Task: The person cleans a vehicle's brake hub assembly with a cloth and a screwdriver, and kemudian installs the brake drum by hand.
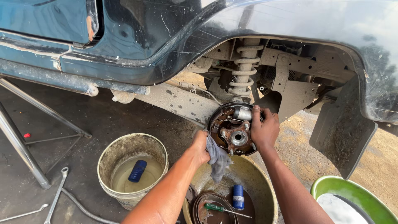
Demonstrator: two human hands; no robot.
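Basin (265, 186): sitting nearest, holding a drum (213, 207), screwdriver (222, 208), blue can (238, 196).
Bucket (132, 166): holding murky liquid, blue bottle (137, 171).
Left hand (202, 145): closing on rag (217, 159) at the brake plate (232, 128).
Right hand (264, 129): gripping its right rim.
Wrenches (56, 195): lying bottom-left.

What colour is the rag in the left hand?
Grey: the rag hangs from the left hand, seen in the head view.

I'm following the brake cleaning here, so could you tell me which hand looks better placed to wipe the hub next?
Probably the left hand: it already holds the grey rag against the brake assembly. The right hand is bare, gripping the assembly's right edge.
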